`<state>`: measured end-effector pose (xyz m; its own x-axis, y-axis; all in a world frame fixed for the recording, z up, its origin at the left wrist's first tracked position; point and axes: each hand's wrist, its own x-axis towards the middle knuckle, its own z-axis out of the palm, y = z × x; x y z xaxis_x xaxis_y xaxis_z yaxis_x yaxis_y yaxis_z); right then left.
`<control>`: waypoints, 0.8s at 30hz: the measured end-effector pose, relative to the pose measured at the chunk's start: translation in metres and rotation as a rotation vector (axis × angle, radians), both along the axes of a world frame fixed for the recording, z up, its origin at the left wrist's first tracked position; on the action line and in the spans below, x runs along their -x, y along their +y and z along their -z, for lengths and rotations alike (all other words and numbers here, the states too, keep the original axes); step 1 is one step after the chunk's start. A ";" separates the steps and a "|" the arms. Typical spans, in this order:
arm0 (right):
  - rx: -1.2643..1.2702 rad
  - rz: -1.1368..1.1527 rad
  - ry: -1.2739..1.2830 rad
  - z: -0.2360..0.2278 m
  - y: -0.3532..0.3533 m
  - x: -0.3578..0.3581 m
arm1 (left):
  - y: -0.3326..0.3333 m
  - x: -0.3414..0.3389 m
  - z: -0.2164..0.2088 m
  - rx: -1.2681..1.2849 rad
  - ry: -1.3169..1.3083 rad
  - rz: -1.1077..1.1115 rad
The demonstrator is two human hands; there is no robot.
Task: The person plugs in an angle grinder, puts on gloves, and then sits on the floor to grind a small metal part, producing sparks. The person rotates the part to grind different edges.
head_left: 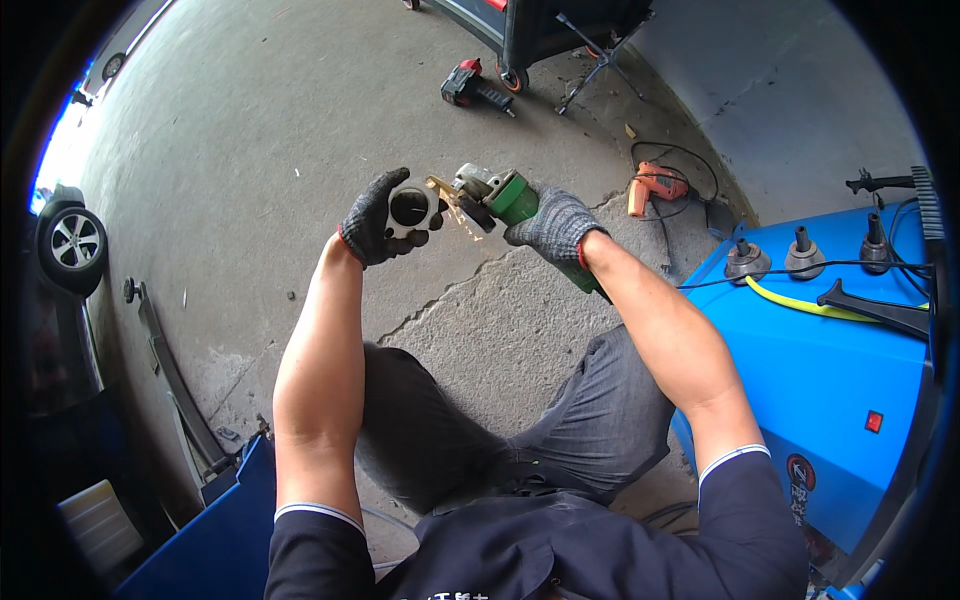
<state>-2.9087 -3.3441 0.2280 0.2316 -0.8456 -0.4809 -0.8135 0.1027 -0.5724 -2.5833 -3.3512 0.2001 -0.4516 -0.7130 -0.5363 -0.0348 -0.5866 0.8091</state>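
Above the concrete floor [250,130], L hand [385,218] gripping a metal ring [433,206], R hand [556,226] closed round a green grinder [515,201]; ring's just left of grinder's front end, grinder's long axis slanting up-left, can't tell if touching.

A cracked grey concrete floor [260,120] meets a grey wall [770,80] along its far right edge, beside a dark wheeled cart [540,30], while bright daylight [78,135] floods its far left corner.
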 end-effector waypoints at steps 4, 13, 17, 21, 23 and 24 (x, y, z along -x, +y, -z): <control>0.008 0.001 0.002 0.006 -0.001 0.002 | -0.002 -0.002 0.009 0.015 0.031 0.014; 0.018 0.022 -0.035 -0.005 0.001 -0.007 | 0.003 -0.007 0.011 0.530 -0.200 0.147; 0.023 0.028 -0.050 -0.003 0.004 0.000 | 0.000 0.010 -0.010 -0.028 -0.117 0.018; 0.014 0.028 -0.001 0.000 0.002 0.001 | 0.000 0.009 -0.007 -0.032 -0.076 -0.025; 0.024 0.024 -0.012 -0.002 0.003 0.001 | -0.002 0.005 -0.001 -0.027 -0.028 0.008; 0.026 0.024 -0.016 -0.002 0.003 0.000 | -0.002 0.002 0.007 0.118 -0.082 0.052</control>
